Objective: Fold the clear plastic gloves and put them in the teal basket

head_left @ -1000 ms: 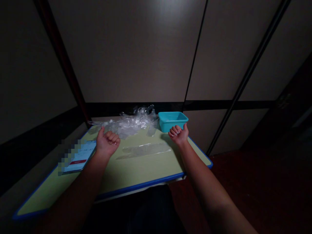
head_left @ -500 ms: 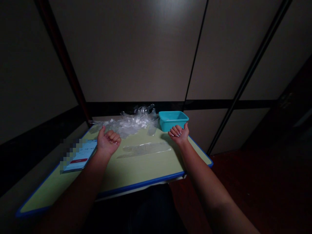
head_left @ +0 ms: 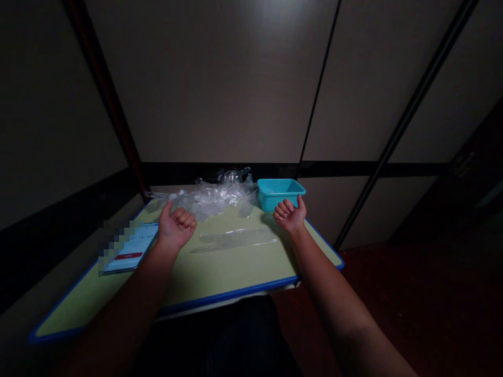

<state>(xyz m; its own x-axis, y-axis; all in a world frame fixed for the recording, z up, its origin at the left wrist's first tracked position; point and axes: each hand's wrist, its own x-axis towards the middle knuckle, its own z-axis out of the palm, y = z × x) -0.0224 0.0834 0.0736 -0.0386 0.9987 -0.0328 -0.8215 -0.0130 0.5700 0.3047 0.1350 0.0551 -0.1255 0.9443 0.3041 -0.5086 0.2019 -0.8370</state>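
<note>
My left hand (head_left: 177, 226) is raised over the left part of the table, palm up, with its fingers curled in and the thumb sticking out. Nothing shows in it. My right hand (head_left: 290, 213) is held the same way in front of a turquoise plastic box (head_left: 271, 201), fingers curled and empty. Between and below the hands, a flat clear plastic bag (head_left: 238, 239) lies on the table. Behind my left hand spreads a heap of crumpled clear plastic bags (head_left: 220, 195).
The pale yellow table (head_left: 220, 272) has a blue edge. At its left lies a tablet (head_left: 131, 248) with a lit screen, partly pixelated. Cabinet panels (head_left: 220, 84) rise directly behind the table. A dark red floor (head_left: 393, 293) shows at the right.
Both hands keep the same curled pose. The view has shifted very slightly; nothing on the table has visibly moved.
</note>
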